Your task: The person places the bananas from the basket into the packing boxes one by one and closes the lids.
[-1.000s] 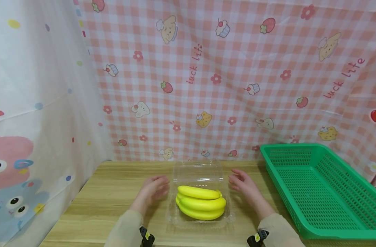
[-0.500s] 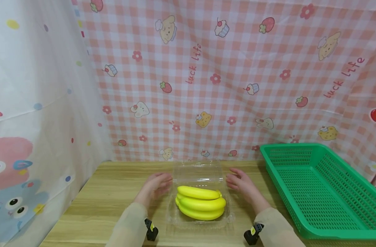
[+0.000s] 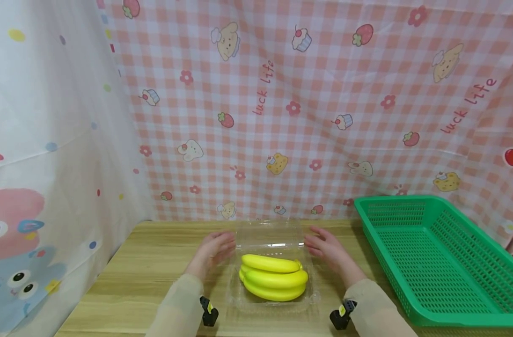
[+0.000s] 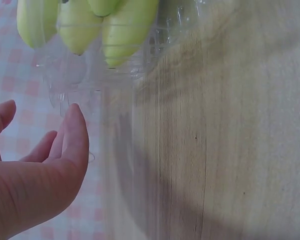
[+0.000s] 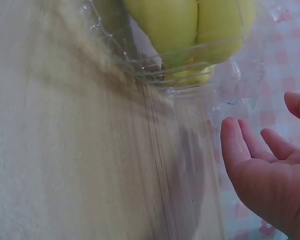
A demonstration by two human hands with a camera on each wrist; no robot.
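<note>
A bunch of yellow bananas (image 3: 274, 279) lies in the base of a clear plastic clamshell box (image 3: 273, 305), whose lid (image 3: 269, 232) is raised at the back. My left hand (image 3: 216, 248) is beside the lid's left edge, fingers relaxed and slightly bent. On the opposite side my right hand (image 3: 327, 245) has its fingertips close to the lid's right edge. In both wrist views the hands, left (image 4: 45, 170) and right (image 5: 270, 170), hold nothing. A small gap shows between fingertips and plastic there; the head view leaves contact unclear.
A green plastic basket (image 3: 391, 262) stands on the right of the wooden table (image 3: 126, 281). Behind the table hangs a pink checked cloth (image 3: 248, 135), and a white patterned cloth (image 3: 71, 164) hangs at the left.
Both hands have moved inward and slightly away from me, closer to the sides of the lid. The box and bananas have stayed in place.
</note>
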